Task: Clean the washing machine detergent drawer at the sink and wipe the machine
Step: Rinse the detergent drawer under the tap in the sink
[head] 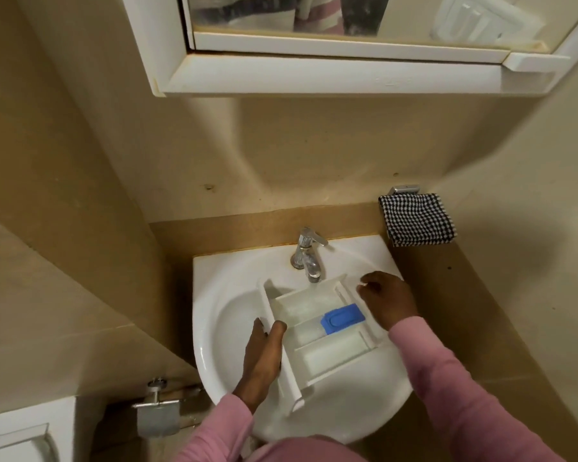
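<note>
Centre frame: detergent drawer [327,353] across sink [214,295], under tap [309,258]. Left hand [264,355] grips front panel. Right hand [387,301] at opposite end, fingers curled, hold unclear.

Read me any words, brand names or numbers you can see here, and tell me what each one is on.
None can be read.
The detergent drawer, its blue cap, the tap, the sink, the mirror cabinet and the checked cloth show no legible lettering; any moulded marks are too small to tell.
</note>
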